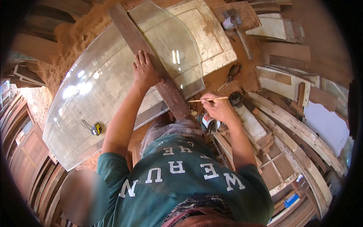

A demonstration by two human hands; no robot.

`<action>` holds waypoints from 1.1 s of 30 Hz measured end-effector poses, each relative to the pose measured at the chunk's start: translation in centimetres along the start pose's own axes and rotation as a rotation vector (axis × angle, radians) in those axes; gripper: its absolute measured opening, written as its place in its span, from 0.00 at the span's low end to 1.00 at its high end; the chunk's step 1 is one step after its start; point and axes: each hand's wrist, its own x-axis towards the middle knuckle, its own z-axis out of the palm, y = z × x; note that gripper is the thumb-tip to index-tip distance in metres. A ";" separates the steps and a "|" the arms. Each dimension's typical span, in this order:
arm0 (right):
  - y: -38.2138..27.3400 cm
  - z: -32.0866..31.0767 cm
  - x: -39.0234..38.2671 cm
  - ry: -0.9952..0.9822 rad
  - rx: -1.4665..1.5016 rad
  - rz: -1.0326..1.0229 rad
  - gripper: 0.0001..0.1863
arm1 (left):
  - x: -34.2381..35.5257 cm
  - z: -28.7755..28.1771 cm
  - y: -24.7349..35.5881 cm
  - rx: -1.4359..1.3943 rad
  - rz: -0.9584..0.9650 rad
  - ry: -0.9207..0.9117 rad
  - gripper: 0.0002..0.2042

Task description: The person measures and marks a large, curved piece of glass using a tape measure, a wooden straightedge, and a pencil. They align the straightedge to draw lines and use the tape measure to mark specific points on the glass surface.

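A long dark brown wooden board (149,56) lies slantwise across a large clear curved glass pane (106,83). My left hand (145,72) rests on the board with its fingers stretched out, at about the middle of its length. My right hand (217,108) is closed around a thin wooden pencil (211,99) to the right of the board. The pencil's tip is close to the board's right edge near its lower end; I cannot tell whether it touches. A yellow and black tape measure (96,129) with a cord lies on the left part of the pane.
Beneath the pane's far right side is a worn cream panel (204,34). Farther right are a hammer (243,41), a can (231,22) and a dark cup (236,99). Wood strips (298,132) crowd the right; framed panels (28,147) stack at left. Sawdust (72,41) covers the far ground.
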 end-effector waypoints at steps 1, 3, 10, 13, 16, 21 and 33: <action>-0.1 0.3 1.6 0.026 -0.008 -0.096 0.07 | -0.1 -0.2 0.2 0.008 -0.008 -0.013 0.69; -1.6 0.7 5.1 0.006 0.036 -0.038 0.08 | -0.1 -0.4 0.2 0.005 -0.014 -0.010 0.69; -10.0 0.0 23.0 0.438 0.046 -0.513 0.13 | 0.0 0.4 -0.4 -0.035 -0.014 0.022 0.71; -12.4 1.0 30.3 0.368 0.092 -0.507 0.13 | -0.1 0.0 -0.2 -0.035 -0.021 0.001 0.71; -13.8 1.8 34.8 0.367 0.033 -0.537 0.12 | -0.2 -0.3 -0.1 -0.037 -0.018 -0.003 0.71; -13.6 3.5 38.7 0.351 -0.006 -0.568 0.12 | -0.2 -0.2 -0.1 -0.068 -0.021 0.011 0.71; -14.4 2.7 38.7 0.289 -0.068 -0.591 0.16 | 0.2 0.7 -0.4 -0.056 -0.012 0.035 0.72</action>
